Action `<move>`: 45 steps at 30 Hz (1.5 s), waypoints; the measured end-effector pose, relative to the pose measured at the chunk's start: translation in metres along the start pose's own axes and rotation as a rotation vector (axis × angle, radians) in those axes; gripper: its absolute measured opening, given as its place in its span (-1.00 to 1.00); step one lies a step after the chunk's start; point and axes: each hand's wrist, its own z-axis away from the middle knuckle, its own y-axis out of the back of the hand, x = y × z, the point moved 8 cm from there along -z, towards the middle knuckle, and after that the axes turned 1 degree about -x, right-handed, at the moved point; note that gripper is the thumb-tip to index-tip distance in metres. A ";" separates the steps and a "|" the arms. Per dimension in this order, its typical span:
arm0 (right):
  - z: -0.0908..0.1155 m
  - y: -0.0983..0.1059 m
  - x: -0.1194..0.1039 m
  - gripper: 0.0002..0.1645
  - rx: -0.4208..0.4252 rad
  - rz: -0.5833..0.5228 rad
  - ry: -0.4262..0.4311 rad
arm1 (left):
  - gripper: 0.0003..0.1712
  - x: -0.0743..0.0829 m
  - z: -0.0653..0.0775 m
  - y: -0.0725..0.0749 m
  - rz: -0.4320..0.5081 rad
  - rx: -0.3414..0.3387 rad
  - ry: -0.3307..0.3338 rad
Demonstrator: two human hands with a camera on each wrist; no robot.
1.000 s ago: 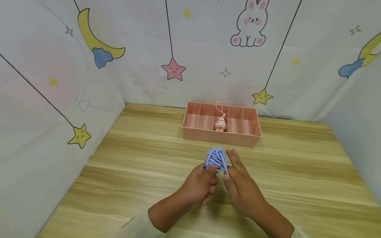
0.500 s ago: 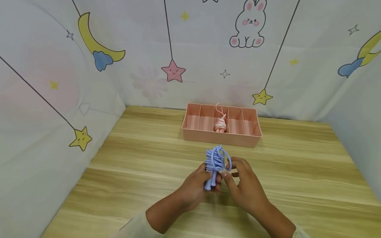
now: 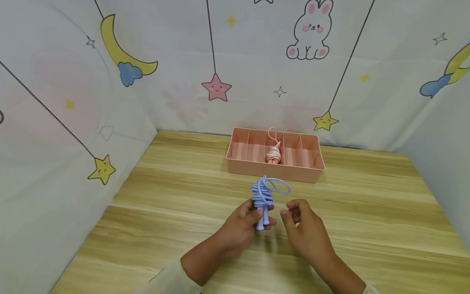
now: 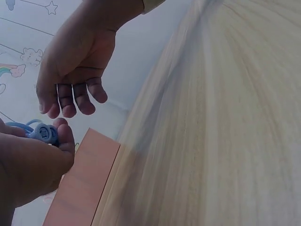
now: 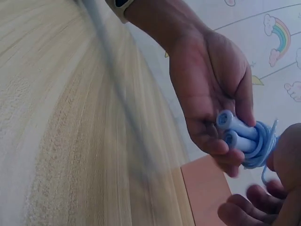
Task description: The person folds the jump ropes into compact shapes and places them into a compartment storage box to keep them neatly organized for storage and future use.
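Observation:
A light blue jump rope [image 3: 262,195], its cord wound into a bundle round two handles, is in my left hand [image 3: 235,230]. The thumb lies over the handles and the fingers reach behind them. A loose loop of cord sticks out from the bundle's top toward the right. Both handle ends [image 5: 225,118] face the camera in the right wrist view, with the cord wrapped beyond them. My right hand [image 3: 310,234] is beside the rope, a small gap away, its fingers loosely bent with nothing in them.
Beyond the hands stands a pink divided box [image 3: 253,166] on the wood-grain table [image 3: 176,175]. A pink-and-white jump rope [image 3: 273,155], also wound up, lies in its middle compartment. Printed white cloth [image 3: 249,61] closes off the back and sides.
My right hand has let go of the blue cord and drawn back a little. The rope has turned in my left hand, bringing its handles into sight, and the loop now points right.

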 end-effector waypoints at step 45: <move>-0.045 -0.025 0.018 -0.78 -0.141 -0.530 -0.216 | -0.58 0.039 -0.042 0.037 -0.762 0.166 -0.142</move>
